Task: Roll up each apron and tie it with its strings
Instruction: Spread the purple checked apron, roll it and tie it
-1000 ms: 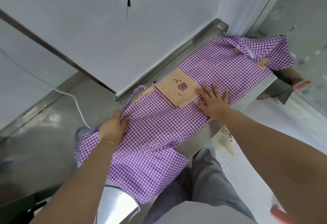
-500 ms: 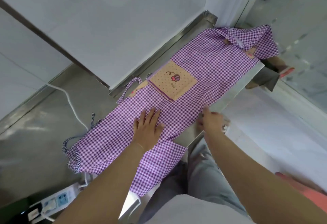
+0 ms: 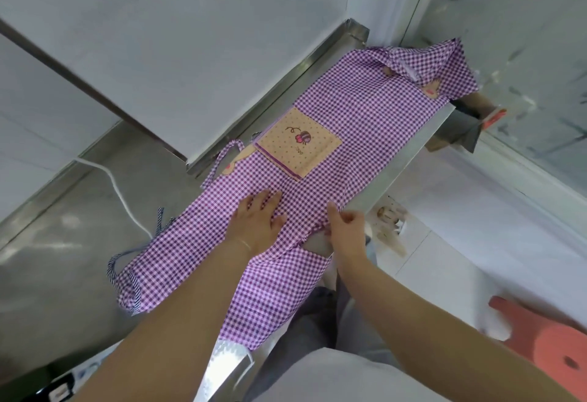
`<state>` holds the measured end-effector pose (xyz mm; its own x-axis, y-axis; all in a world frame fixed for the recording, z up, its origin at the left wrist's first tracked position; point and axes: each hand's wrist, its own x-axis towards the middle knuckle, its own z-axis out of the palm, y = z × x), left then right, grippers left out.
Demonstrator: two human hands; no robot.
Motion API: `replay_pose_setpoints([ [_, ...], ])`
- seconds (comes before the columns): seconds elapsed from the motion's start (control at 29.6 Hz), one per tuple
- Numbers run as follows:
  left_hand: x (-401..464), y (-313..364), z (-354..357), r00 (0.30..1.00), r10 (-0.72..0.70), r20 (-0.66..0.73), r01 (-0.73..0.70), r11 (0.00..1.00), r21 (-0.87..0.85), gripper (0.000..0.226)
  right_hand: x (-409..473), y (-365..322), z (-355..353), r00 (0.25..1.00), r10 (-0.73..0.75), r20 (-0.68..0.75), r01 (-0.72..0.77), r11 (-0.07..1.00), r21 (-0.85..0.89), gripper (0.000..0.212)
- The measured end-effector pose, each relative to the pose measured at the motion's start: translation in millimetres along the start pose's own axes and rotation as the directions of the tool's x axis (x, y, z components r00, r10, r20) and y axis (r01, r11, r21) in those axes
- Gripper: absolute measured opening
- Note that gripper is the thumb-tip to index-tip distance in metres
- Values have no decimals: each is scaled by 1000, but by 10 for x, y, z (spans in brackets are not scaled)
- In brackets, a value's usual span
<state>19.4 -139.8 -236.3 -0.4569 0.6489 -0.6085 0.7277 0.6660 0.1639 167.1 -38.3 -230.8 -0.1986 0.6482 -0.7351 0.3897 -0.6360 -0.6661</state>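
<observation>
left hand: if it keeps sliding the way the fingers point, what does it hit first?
The left hand lies flat on the purple gingham apron, fingers aimed up along the cloth. First in that line, probably the tan dotted pocket patch. Only flat fabric lies between them.

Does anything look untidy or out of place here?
Yes: the apron hangs off the steel counter at its near edge, and its far end is bunched. A white cable trails across the counter beside it.
</observation>
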Motion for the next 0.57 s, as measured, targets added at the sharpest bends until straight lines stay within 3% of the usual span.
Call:
replay_pose_setpoints([
  [0.03, 2, 5, 6, 1000, -1, -5, 1, 1000, 8, 62, 44, -55, 1, 998, 43, 43, -48, 992, 116, 61],
  [0.1, 14, 6, 7, 1000, -10, -13, 10, 1000, 13, 65, 99, -105, 38, 978, 99, 186, -145, 956, 254, 61],
  [0.17, 7, 15, 12, 1000, -14, -17, 15, 1000, 16, 67, 88, -56, 41, 971, 73, 229, -101, 988, 115, 68],
  [0.24, 5, 17, 4, 999, -16, -31, 16, 1000, -5, 67, 15, 34, 2, 950, -23, 313, 79, 983, -168, 80],
  [0.34, -3, 7, -15, 999, 2, -40, -2, 1000, -2, 71, -124, 164, -45, 831, -41, 554, 391, 752, -531, 68],
  [0.41, -12, -13, -31, 999, 20, -29, -21, 1000, -20, 77, -167, 246, -24, 803, -34, 595, 536, 478, -696, 54],
  [0.47, -62, -21, -21, 999, 28, -44, -30, 997, -64, 85, -169, 324, -8, 812, -49, 582, 569, 292, -769, 37],
  [0.51, -143, -15, 15, 995, 39, -94, -46, 996, -72, 86, -179, 372, -9, 821, -60, 567, 563, 249, -788, 30],
  [0.57, -335, 12, 140, 940, 136, -311, -144, 990, -3, 73, -191, 421, -9, 828, -100, 551, 557, 261, -789, 25],
])
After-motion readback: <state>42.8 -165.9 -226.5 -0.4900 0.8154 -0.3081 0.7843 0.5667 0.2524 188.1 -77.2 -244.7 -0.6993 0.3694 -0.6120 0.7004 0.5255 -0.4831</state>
